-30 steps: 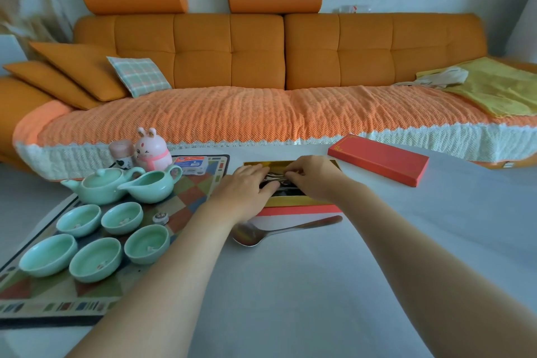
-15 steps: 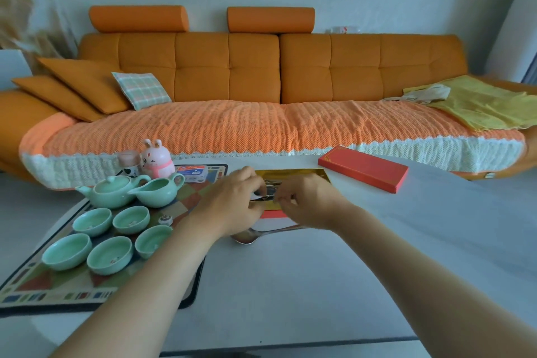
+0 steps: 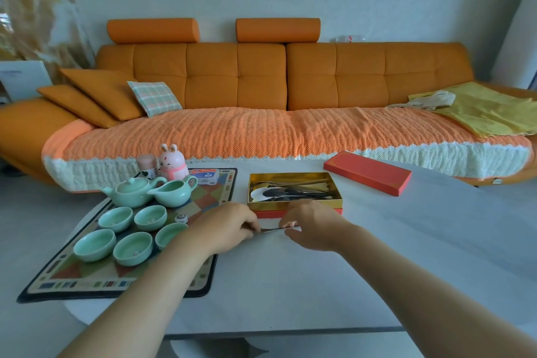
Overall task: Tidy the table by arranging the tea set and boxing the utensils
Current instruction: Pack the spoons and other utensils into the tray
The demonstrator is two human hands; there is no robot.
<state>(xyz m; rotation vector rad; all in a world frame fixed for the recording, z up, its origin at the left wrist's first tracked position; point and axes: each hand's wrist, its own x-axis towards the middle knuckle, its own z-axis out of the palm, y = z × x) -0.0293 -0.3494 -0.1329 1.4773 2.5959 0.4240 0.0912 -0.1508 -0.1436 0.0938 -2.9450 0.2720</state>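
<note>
Just in front of the open gold-lined box (image 3: pixel 295 203), on the bare white table (image 3: pixel 377 256), both hands meet over the last loose spoon (image 3: pixel 271 229). Only a short silvery stretch of its handle shows between them; the bowl end is hidden under the left hand (image 3: pixel 225 225), so the spoon's long axis runs left to right, roughly parallel to the near wall of the box. The left hand is curled down over the bowl end, fingers pinched close on it, while the right hand (image 3: pixel 309 224) pinches narrowly at the handle end with thumb and forefinger; whether the spoon is lifted or flat on the table I cannot tell. The box lies directly beyond the hands, touching distance from the right knuckles, with other utensils already lying lengthwise inside, also left to right. So the coming move looks like a short lift up and away from the body over the near wall, keeping the spoon's axis as it is. The red lid (image 3: pixel 367 173) sits well apart to the right, nearer the right hand. On the mat (image 3: pixel 203 276) to the left, the teapot (image 3: pixel 132 192), pitcher (image 3: pixel 174 192) and 5 cups (image 3: pixel 133 247) already stand grouped.
</note>
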